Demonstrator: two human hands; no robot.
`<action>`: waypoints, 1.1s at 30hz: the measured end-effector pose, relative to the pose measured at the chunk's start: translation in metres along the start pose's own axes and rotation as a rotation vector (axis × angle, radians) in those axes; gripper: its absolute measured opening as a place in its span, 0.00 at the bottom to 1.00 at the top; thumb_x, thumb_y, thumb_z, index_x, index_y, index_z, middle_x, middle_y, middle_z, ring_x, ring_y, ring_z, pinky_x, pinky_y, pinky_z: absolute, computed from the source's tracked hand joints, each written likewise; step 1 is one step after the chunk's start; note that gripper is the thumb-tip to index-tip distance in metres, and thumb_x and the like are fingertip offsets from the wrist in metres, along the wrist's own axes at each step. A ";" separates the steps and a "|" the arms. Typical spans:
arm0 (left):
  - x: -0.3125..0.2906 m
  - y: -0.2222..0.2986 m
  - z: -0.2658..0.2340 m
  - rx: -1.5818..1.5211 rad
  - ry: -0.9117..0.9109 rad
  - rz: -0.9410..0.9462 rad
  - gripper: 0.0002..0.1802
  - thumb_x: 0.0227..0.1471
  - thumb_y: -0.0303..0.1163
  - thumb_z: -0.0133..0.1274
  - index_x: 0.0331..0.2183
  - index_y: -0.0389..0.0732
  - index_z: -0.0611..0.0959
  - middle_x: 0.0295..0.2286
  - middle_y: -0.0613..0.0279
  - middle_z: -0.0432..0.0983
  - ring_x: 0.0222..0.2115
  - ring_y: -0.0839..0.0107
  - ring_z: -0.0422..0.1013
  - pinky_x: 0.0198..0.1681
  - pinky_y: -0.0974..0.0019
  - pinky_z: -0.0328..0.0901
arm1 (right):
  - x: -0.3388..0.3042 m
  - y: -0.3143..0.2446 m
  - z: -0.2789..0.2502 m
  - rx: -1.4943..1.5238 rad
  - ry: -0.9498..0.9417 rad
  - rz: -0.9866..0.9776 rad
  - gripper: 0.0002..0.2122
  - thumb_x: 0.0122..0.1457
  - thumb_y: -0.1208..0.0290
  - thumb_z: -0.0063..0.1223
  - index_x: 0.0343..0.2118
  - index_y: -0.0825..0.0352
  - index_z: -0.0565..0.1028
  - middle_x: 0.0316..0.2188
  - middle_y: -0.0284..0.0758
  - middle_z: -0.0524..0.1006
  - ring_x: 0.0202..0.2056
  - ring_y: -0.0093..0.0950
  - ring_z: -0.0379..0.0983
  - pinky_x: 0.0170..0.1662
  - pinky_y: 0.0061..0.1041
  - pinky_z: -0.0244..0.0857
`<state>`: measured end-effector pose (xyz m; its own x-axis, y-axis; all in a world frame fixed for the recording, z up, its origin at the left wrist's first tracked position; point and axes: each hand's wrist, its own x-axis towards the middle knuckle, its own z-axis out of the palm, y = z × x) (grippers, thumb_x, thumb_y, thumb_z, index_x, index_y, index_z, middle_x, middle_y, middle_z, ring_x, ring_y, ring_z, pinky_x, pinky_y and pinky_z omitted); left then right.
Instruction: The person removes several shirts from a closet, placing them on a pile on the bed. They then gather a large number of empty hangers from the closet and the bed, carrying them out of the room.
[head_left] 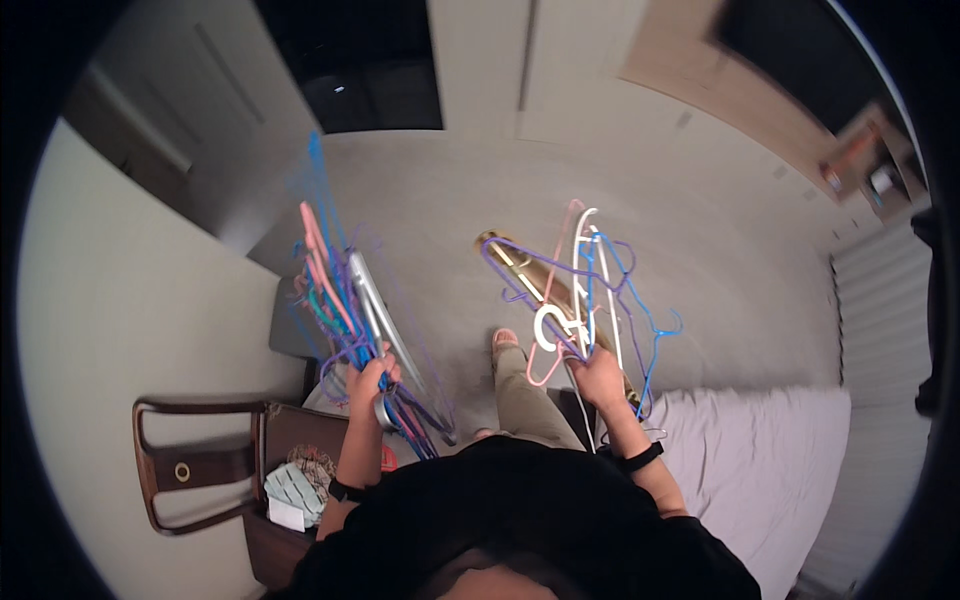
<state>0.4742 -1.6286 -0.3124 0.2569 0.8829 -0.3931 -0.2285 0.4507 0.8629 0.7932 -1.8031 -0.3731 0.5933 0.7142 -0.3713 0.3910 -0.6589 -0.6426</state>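
Clothes hangers fill both of my hands. My left hand (372, 378) is closed round a thick bunch of hangers (335, 285), in blue, pink, purple, teal and silver-grey; their tops are smeared by motion. In my right hand (597, 376) is a looser bunch of hangers (590, 270), white, purple, pink, blue and a broad gold-coloured one (545, 280). Those on the right fan out at different angles, some hooks pointing away from me. The two bunches are held apart, on either side of my body. My fingers partly hide where the hangers cross.
A wooden chair (200, 407) with folded cloth items (300, 490) on its seat stands at lower left, by a pale wall. To my right is a bed (750, 430) with a light grey sheet. Grey floor (450, 190) stretches ahead toward cabinets and a dark doorway-like panel (365, 70).
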 end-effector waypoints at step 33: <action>0.154 -0.025 -0.002 -0.426 0.020 0.072 0.14 0.44 0.25 0.51 0.37 0.31 0.73 0.22 0.60 0.69 0.21 0.68 0.68 0.26 0.68 0.63 | 0.122 0.053 0.057 -0.161 -0.005 -0.070 0.23 0.47 0.56 0.58 0.38 0.72 0.75 0.27 0.57 0.75 0.34 0.55 0.73 0.37 0.47 0.67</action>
<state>0.5173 -1.5035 -0.3958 0.2093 0.9144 -0.3465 -0.6131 0.3987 0.6820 0.8459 -1.7378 -0.4912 0.5569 0.7609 -0.3331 0.5390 -0.6362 -0.5520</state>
